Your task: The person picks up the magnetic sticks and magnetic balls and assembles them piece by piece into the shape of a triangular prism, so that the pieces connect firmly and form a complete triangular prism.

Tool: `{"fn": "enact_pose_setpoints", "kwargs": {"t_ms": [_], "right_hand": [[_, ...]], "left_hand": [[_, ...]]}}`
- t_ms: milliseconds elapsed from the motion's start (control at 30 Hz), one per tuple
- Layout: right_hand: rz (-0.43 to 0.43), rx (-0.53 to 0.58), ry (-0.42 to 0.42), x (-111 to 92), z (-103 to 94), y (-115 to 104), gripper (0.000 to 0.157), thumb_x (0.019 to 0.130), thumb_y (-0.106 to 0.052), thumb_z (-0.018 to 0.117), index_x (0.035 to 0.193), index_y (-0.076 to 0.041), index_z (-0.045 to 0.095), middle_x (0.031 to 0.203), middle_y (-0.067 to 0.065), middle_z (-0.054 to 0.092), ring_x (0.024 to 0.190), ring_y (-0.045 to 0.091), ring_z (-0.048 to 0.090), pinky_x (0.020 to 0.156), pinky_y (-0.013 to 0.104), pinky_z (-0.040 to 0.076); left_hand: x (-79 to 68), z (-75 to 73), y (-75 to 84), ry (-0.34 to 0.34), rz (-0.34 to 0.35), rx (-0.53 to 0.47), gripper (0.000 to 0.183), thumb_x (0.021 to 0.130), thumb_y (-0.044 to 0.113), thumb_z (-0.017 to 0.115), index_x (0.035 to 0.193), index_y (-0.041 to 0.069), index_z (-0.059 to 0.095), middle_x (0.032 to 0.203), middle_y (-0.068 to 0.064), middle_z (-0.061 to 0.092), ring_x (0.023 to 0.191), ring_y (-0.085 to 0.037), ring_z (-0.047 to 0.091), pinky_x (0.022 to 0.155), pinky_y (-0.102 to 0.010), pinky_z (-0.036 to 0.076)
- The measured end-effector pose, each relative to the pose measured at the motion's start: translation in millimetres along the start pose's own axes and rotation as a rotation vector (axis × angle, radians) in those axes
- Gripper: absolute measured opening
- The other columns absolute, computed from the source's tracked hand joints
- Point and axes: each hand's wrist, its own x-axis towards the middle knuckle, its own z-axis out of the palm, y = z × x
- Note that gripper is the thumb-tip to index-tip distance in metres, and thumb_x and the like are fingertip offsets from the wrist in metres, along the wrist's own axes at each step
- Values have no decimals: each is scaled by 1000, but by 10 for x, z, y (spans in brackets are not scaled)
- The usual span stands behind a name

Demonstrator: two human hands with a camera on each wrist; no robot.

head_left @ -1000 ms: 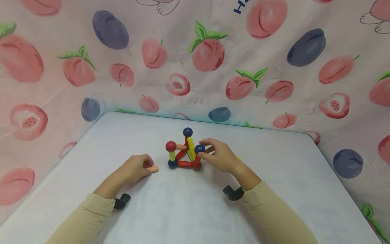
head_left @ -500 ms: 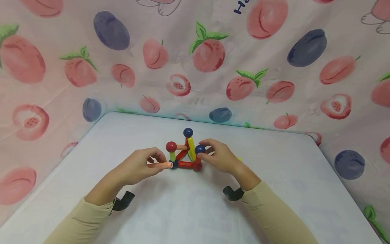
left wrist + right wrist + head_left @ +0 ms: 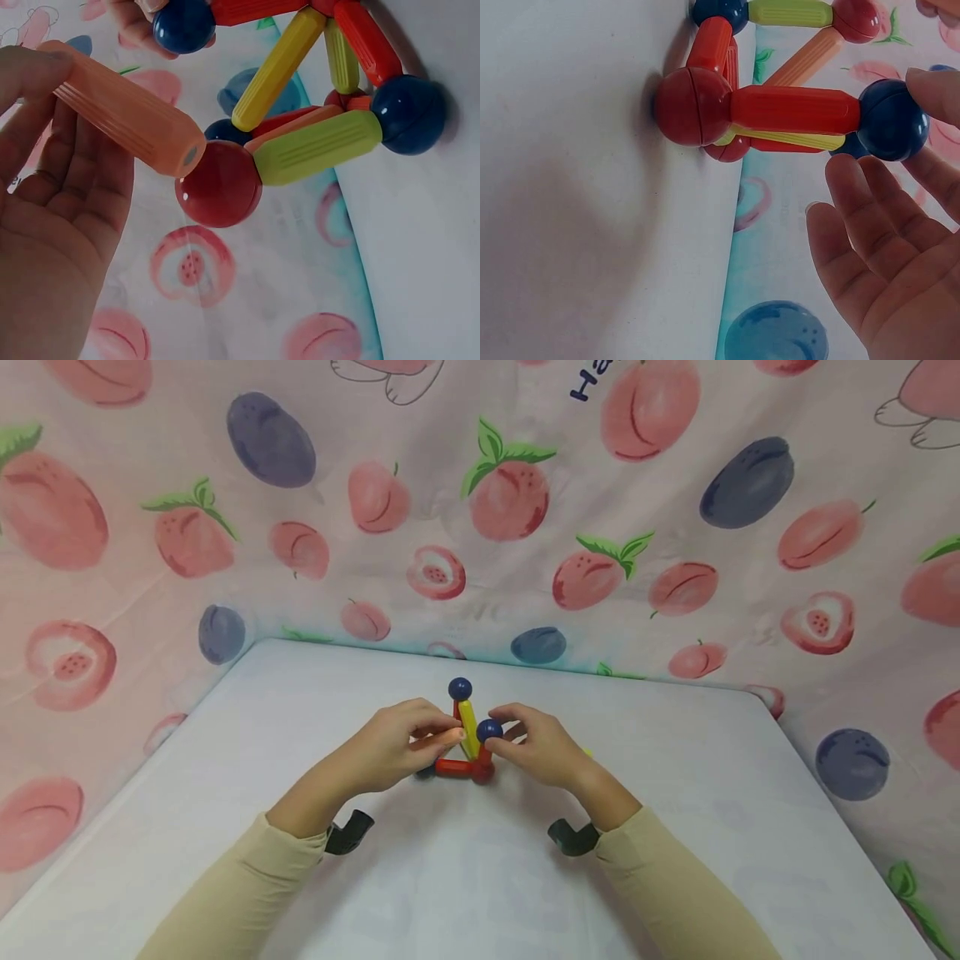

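A frame of magnetic rods and balls stands mid-table, with a red rod (image 3: 453,767) along its front base and a slanted yellow rod (image 3: 468,727). My left hand (image 3: 397,743) pinches a loose peach-orange rod (image 3: 131,112) between thumb and fingers. In the left wrist view, that rod's free end overlaps the red ball (image 3: 218,184) topping the light green rod (image 3: 319,148). My right hand (image 3: 546,746) holds a blue ball (image 3: 892,120) by thumb and fingertips, atop an upright red rod (image 3: 795,109). The left hand hides the frame's left post in the head view.
Another blue ball (image 3: 460,688) tops the frame's rear post. Part of a small yellow piece (image 3: 588,752) shows behind the right wrist. A fruit-print cloth (image 3: 450,510) hangs behind the white table (image 3: 480,893). Black mounts (image 3: 348,832) sit at both wrists.
My left hand has lifted the peach-orange rod off the table at left and carried it right and up to the frame's top. The right hand stays at the blue ball.
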Motion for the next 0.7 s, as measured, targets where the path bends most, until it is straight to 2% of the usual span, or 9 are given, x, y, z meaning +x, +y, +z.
{"fn": "enact_pose_setpoints", "kwargs": {"t_ms": [200,433,500,567,667,700], "right_hand": [[-23,-1,2,-2,-4,14,47,94,-27,71,134,-6,58,127,7,63,104,21,65,84,37,57],[-34,-6,5,3,-6,13,47,94,-28,70,134,-5,58,127,7,63,104,21,65,83,36,57],[-35,-7,3,6,-5,14,48,94,-28,70,134,-4,58,127,7,63,104,21,65,82,36,57],[-36,-7,2,9,-3,15,49,94,-28,70,135,-3,58,127,8,63,104,22,65,82,36,58],[-34,-5,3,14,1,19,49,94,-27,70,135,-4,58,127,7,63,104,21,65,82,36,57],[-34,-3,3,14,2,20,48,94,-27,70,135,-4,58,127,7,63,104,21,65,82,36,57]], "left_hand": [[111,47,28,-19,-30,33,23,96,25,70,113,9,70,100,4,65,87,-17,56,74,-30,54],[197,80,27,-39,-20,69,18,97,23,70,107,9,72,99,3,69,102,-21,66,90,-43,55],[214,92,18,-38,-10,91,18,96,23,70,106,9,72,97,3,70,103,-22,67,99,-48,49],[226,106,3,-32,-6,130,17,96,24,70,105,9,73,96,4,70,104,-22,66,108,-59,36],[244,142,-37,-32,-23,189,17,95,25,71,105,11,73,95,6,69,106,-21,64,110,-72,16],[246,154,-50,-34,-32,201,17,95,25,71,105,12,73,95,7,69,106,-21,64,109,-74,13]]}}
